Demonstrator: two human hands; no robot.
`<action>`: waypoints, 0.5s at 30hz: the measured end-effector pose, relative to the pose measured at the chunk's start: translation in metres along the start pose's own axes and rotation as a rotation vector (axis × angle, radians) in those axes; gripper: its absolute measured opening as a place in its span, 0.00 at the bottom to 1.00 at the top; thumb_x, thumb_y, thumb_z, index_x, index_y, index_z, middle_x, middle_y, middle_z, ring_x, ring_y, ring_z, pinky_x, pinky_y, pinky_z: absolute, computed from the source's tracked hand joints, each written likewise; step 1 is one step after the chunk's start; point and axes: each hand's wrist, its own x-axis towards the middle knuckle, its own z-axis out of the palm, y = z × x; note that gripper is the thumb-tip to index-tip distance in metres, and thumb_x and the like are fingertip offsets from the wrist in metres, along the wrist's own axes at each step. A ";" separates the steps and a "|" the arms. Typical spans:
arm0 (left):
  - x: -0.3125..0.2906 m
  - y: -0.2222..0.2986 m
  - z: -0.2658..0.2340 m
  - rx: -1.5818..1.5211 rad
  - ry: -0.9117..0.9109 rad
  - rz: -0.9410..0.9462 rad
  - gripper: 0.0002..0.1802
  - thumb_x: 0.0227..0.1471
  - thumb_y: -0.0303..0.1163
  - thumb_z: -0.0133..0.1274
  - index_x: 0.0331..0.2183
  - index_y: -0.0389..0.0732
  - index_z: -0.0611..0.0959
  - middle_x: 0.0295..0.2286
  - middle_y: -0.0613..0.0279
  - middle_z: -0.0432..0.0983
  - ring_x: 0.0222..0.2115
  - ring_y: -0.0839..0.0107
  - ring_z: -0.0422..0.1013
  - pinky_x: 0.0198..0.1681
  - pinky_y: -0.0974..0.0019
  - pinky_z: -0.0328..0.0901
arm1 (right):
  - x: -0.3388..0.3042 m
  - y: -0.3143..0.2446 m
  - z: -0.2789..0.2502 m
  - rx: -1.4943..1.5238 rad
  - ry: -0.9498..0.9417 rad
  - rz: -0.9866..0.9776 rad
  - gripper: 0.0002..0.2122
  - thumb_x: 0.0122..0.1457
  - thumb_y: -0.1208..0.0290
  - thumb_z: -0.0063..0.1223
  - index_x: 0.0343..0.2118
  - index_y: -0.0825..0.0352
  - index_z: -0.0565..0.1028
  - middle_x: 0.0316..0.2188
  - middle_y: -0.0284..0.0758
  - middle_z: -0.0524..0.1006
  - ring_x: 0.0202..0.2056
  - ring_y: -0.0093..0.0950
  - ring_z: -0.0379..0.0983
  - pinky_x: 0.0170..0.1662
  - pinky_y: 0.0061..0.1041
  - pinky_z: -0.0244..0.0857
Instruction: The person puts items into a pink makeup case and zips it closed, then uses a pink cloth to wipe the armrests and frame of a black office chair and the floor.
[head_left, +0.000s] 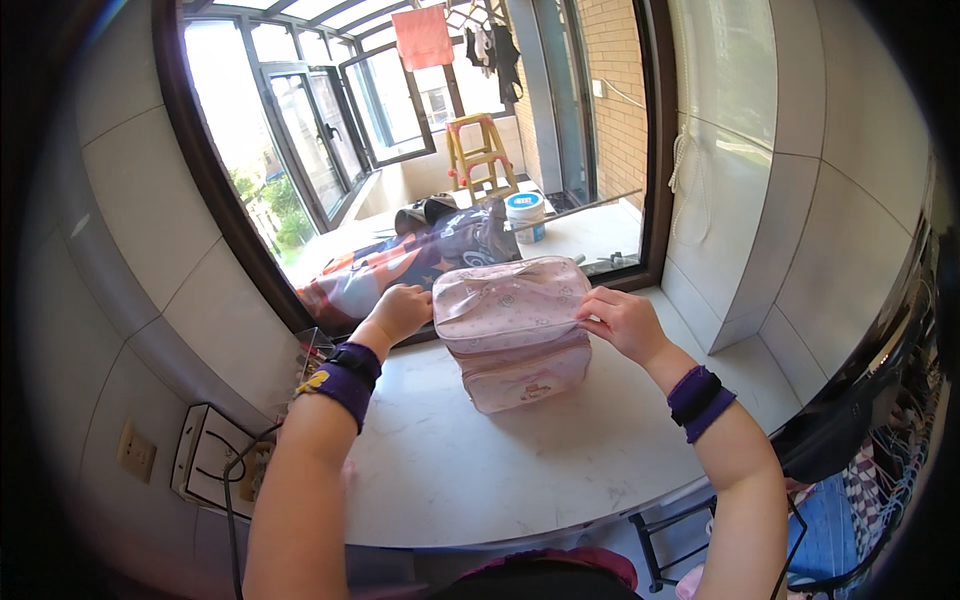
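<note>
A pale pink cosmetic bag point(525, 340) stands upright on the white marbled counter point(430, 470), with a small print over its lid, a bow on top and a front pocket. Its lid lies down on the body. At the lid's left edge my left hand point(402, 311) is closed, its fingertips pinching the bag's side. My right hand point(626, 324) pinches the lid's right edge between thumb and fingers; whether a zipper pull is in that grip is too small to tell. Purple bands are wrapped round both wrists.
Behind the counter is a dark-framed window point(655, 150). Beyond it lie a patterned cloth bundle point(410, 255), a white-and-blue tub point(524, 217) and a yellow step stool point(479, 155). A white paper bag point(200, 450) sits at the left; hanging clothes point(850, 500) crowd the lower right.
</note>
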 end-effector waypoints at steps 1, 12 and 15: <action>-0.002 0.006 0.001 -0.004 0.001 0.008 0.05 0.49 0.33 0.53 0.26 0.52 0.82 0.25 0.73 0.77 0.31 0.71 0.76 0.32 0.67 0.70 | 0.001 0.000 0.002 -0.010 0.009 -0.004 0.05 0.52 0.68 0.65 0.30 0.58 0.78 0.35 0.26 0.79 0.34 0.30 0.78 0.35 0.27 0.72; -0.025 0.108 -0.064 -1.455 -0.997 -0.429 0.41 0.59 0.53 0.53 0.62 0.37 0.60 0.44 0.42 0.77 0.34 0.60 0.80 0.35 0.61 0.77 | -0.007 -0.027 -0.015 -0.191 -0.033 -0.036 0.05 0.54 0.67 0.62 0.29 0.58 0.76 0.31 0.27 0.75 0.31 0.30 0.77 0.31 0.29 0.70; -0.020 0.119 -0.064 -1.739 -1.016 -0.584 0.34 0.64 0.51 0.47 0.59 0.35 0.63 0.42 0.46 0.78 0.34 0.60 0.80 0.37 0.62 0.78 | -0.015 -0.048 -0.024 -0.225 -0.028 -0.068 0.06 0.53 0.68 0.63 0.29 0.59 0.76 0.30 0.29 0.73 0.30 0.30 0.76 0.30 0.30 0.70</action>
